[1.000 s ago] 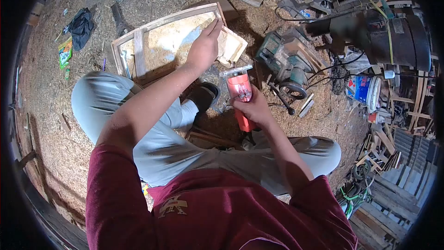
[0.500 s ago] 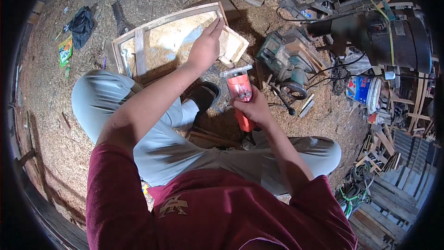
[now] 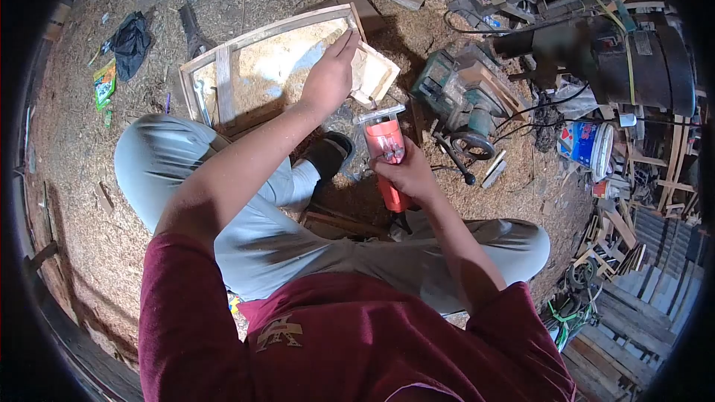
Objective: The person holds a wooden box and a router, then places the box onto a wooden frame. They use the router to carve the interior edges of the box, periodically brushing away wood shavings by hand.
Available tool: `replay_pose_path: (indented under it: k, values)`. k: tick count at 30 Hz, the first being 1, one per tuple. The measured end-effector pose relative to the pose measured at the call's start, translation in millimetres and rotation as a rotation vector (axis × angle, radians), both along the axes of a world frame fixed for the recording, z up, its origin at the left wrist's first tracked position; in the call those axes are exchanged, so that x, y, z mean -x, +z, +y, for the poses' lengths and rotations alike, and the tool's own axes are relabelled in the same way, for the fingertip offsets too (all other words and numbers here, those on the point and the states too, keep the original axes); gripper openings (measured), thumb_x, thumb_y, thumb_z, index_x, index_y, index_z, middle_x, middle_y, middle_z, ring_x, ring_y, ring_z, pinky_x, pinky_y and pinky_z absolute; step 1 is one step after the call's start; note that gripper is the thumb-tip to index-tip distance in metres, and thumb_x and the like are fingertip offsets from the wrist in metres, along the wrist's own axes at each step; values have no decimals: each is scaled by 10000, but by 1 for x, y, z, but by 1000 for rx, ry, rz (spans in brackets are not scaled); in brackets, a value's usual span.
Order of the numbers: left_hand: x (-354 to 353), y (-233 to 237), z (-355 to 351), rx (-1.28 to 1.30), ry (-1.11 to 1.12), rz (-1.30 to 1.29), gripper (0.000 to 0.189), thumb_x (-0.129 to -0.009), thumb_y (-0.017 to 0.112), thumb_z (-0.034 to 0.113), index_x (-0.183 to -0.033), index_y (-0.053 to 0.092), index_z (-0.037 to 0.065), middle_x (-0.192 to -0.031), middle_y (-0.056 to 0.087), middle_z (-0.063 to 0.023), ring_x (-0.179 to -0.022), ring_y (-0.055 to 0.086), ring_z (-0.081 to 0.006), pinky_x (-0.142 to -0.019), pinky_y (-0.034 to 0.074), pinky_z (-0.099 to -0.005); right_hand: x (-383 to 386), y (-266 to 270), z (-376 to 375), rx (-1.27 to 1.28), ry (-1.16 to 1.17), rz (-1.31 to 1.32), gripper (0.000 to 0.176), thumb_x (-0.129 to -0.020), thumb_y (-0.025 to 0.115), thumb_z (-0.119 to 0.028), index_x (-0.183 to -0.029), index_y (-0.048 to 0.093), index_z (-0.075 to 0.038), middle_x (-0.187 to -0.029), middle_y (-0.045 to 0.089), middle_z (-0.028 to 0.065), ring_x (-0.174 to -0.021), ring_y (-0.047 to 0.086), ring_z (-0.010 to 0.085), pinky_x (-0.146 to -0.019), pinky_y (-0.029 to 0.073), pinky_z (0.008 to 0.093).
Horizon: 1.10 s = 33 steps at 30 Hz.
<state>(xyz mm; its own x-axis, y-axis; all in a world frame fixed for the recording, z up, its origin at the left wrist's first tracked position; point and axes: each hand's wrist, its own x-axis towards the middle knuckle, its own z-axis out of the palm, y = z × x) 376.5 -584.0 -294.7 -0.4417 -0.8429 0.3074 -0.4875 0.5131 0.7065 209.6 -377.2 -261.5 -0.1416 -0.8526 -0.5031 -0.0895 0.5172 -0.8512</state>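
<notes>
My right hand [image 3: 408, 174] is wrapped round the body of an orange jigsaw [image 3: 385, 136]. The jigsaw's metal base plate faces away from me, right at the near edge of a pale wooden piece [image 3: 378, 74]. With fingers stretched out, my left hand [image 3: 330, 78] lies over this piece; its thumb is hidden. Beneath and left of that hand is a shallow wooden frame [image 3: 225, 82] with a crosspiece and a curved far side. A wrench [image 3: 202, 97] lies inside the frame's left end.
A green metal vise [image 3: 450, 93] with a handwheel stands right of the jigsaw. Beyond it are a large dark machine [image 3: 633, 67] and a paint bucket [image 3: 588, 145]. Sawdust covers the ground; a black plastic bag [image 3: 131, 45] lies at left. Wood scraps [image 3: 614, 234] are piled at right.
The jigsaw and both hands keep nearly the same place; only a very slight shift of the view shows.
</notes>
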Motion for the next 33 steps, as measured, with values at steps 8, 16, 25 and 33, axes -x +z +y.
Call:
replay_pose_path:
  k: [8,16,25,33]
  values:
    - [0,-2,0,29,-5,19,638,-920,509,-71,-1554,476,-1,-1598,483,-232,-1373,556,-408,-1126,507,-440,-1,5,-2,-19,27,88,526,-796,872,-188,-1237,637,-23,-1094,735,64,-976,681,133,-897,558,334]
    - [-1,0,0,3,-6,20,647,-921,501,-83,-1561,476,15,-1600,483,-227,-1375,554,-408,-1129,501,-440,-1,6,-1,-30,34,128,544,-780,874,-213,-1226,637,-10,-1068,739,69,-950,686,141,-882,561,334]
    - [0,-4,-2,-2,0,7,633,-933,505,-58,-1560,486,30,-1609,481,-211,-1352,578,-399,-1105,521,-439,-1,5,7,-16,-3,95,560,-785,888,-218,-1230,630,3,-1080,730,79,-954,677,137,-880,561,332]
    - [0,-3,-1,10,3,15,619,-942,505,-53,-1555,489,32,-1603,487,-215,-1346,581,-403,-1100,523,-441,2,3,6,-3,-8,38,590,-787,886,-204,-1268,614,1,-1093,721,75,-958,680,146,-885,563,330]
